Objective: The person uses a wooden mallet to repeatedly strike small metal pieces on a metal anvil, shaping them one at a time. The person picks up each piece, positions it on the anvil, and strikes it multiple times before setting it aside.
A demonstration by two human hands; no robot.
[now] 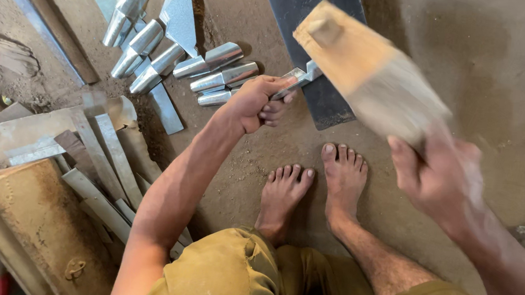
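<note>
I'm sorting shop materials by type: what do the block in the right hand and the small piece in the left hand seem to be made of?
Block: looks like pale, unfinished wood, with visible grain, though it is motion-blurred in the right hand. Piece: apparently shiny sheet metal, silvery grey with bright reflections, pinched in the left hand against a dark flat slab.

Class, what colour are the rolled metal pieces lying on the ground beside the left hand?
Shiny silver-grey: the rolled metal pieces near the left hand, in the head view.
</note>
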